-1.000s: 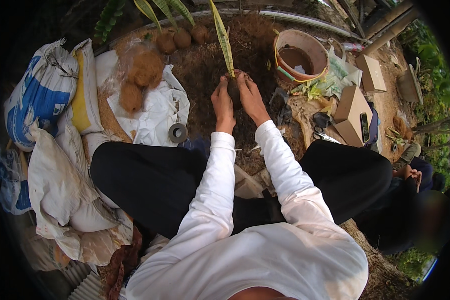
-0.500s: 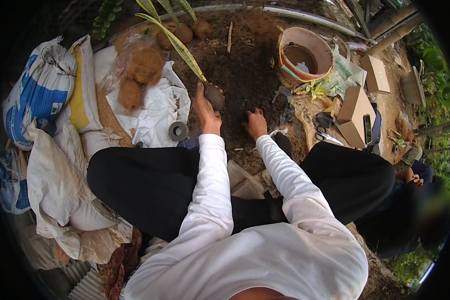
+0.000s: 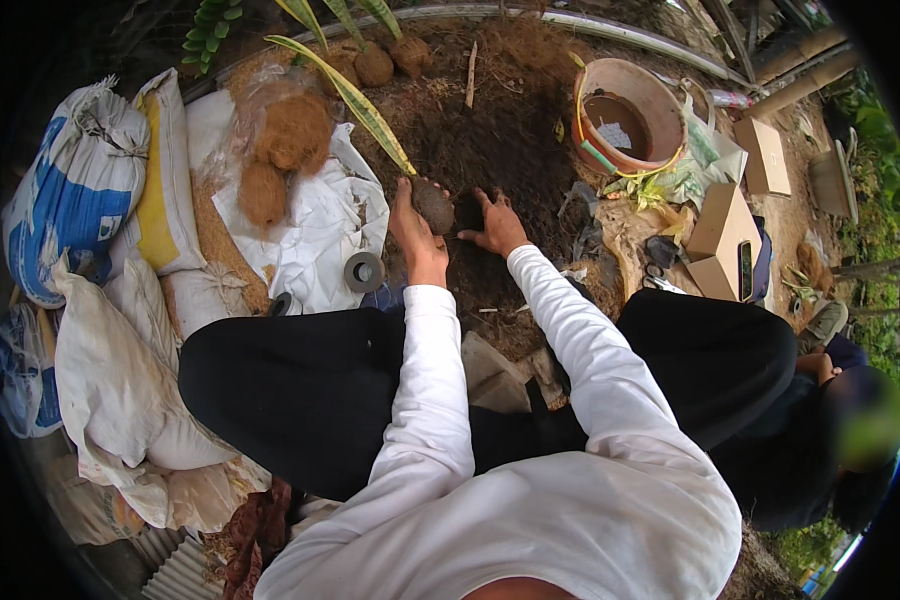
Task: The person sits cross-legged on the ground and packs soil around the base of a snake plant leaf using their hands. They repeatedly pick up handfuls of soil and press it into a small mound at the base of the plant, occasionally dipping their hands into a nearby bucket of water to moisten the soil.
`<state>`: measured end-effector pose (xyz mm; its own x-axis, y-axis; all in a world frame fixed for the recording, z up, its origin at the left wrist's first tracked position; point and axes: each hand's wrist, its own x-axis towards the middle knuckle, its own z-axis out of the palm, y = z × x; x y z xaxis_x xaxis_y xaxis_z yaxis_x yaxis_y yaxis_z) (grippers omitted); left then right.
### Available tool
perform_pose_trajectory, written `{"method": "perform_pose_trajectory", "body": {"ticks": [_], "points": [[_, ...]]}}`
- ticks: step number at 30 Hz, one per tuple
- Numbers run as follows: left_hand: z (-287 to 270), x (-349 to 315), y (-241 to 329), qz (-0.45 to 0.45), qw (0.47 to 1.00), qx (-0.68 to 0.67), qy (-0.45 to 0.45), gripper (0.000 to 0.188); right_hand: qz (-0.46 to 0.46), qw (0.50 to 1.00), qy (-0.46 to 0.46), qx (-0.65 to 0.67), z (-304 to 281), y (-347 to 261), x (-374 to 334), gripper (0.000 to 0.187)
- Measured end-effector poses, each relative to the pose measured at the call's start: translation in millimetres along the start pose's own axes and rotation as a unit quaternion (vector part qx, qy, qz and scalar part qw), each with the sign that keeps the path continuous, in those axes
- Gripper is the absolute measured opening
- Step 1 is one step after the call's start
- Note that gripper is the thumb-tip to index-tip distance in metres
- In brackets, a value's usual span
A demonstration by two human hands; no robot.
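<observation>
Left hand (image 3: 417, 238) held brown ball (image 3: 434, 206), leaf (image 3: 355, 98) pointing between 10 and 11 o'clock. Right hand (image 3: 502, 228) sat splayed near ball's 3 o'clock; bucket (image 3: 644, 86) at 2, tape roll (image 3: 363, 258) 7-8.

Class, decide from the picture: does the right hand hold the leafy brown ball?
No; the left hand holds the brown ball, while the right hand is apart from it.
</observation>
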<state>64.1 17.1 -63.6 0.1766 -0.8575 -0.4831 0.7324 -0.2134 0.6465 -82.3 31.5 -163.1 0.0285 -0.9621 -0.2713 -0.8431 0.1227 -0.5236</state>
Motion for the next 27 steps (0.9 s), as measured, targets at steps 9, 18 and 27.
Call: {"method": "perform_pose_trajectory", "body": {"ticks": [9,18,27], "points": [[2,3,2,-0.028,0.999,-0.018,-0.034,0.040,-0.060,0.990,0.075,-0.100,39,1,-7,0.048],[15,-10,3,-0.090,0.986,-0.019,-0.140,0.036,0.134,0.847,0.026,0.515,-16,45,-12,0.048],[31,-27,-8,-0.052,0.990,0.044,-0.120,0.029,0.114,0.599,0.059,0.790,-115,-33,-46,0.044]]}}
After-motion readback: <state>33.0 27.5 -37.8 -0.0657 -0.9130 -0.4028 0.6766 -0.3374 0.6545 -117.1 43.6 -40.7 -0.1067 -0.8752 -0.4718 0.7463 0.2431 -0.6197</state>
